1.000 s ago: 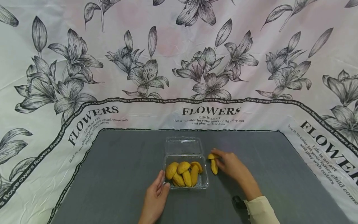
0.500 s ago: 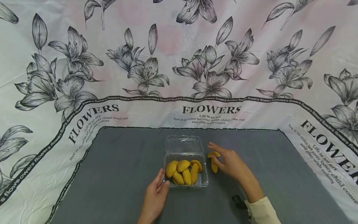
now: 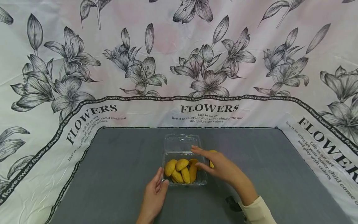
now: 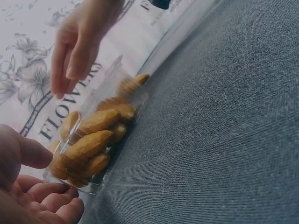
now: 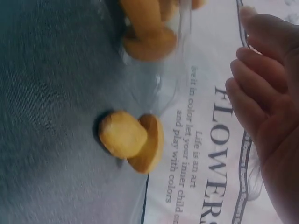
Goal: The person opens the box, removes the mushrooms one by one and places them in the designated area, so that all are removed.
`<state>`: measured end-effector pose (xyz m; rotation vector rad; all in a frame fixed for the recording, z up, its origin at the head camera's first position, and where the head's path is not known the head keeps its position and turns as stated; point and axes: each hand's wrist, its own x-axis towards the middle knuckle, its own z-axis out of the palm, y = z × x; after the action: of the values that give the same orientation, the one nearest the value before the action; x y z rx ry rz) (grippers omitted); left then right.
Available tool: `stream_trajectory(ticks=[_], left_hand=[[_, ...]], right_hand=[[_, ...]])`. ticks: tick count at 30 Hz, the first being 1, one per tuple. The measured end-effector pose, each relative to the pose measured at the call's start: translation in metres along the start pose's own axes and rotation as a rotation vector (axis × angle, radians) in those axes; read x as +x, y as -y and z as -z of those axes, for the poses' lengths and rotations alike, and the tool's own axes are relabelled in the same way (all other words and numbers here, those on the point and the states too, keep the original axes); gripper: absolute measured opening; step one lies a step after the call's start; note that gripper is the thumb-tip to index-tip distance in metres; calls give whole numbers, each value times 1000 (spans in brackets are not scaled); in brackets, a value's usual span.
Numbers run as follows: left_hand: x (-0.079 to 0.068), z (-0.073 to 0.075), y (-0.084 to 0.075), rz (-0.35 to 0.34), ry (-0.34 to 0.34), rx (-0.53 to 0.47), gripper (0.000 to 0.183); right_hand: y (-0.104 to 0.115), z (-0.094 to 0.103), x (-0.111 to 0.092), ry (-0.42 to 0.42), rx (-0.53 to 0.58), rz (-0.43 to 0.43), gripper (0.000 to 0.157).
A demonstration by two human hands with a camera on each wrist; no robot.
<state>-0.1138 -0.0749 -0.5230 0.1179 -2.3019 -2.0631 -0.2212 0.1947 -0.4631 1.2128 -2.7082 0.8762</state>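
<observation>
Clear lid (image 3: pixel 177 143) lies beyond the box (image 3: pixel 202 181), nearer the right hand (image 3: pixel 223 168), which I see spread, empty; the left hand (image 3: pixel 154 194) grips the box.

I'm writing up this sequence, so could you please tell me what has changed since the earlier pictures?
The right grip let go of the loose mushroom and moved left, above the right side of the box. The left grip still holds the box's left edge; both the loose mushroom and the mushrooms inside stayed put.
</observation>
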Motion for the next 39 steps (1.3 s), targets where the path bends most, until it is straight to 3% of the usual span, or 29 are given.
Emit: stream_trajectory(ticks=[4, 11, 15, 26, 33, 39], left_hand=[[-1, -1, -1, 17, 1, 3, 59], [-1, 1, -1, 32, -6, 2, 59], [-1, 3, -2, 32, 3, 4, 60], [-1, 0, -1, 27, 13, 0, 60], [-2, -1, 0, 13, 19, -20, 60], [-3, 1, 0, -22, 6, -40, 59]], right_hand=[[3, -8, 4, 33, 16, 49, 61], [11, -25, 12, 128, 84, 24, 60], [13, -33, 15, 134, 81, 20, 59], [12, -45, 18, 75, 20, 26, 51], [13, -46, 16, -12, -26, 47, 46], [14, -39, 11, -120, 8, 43, 46]])
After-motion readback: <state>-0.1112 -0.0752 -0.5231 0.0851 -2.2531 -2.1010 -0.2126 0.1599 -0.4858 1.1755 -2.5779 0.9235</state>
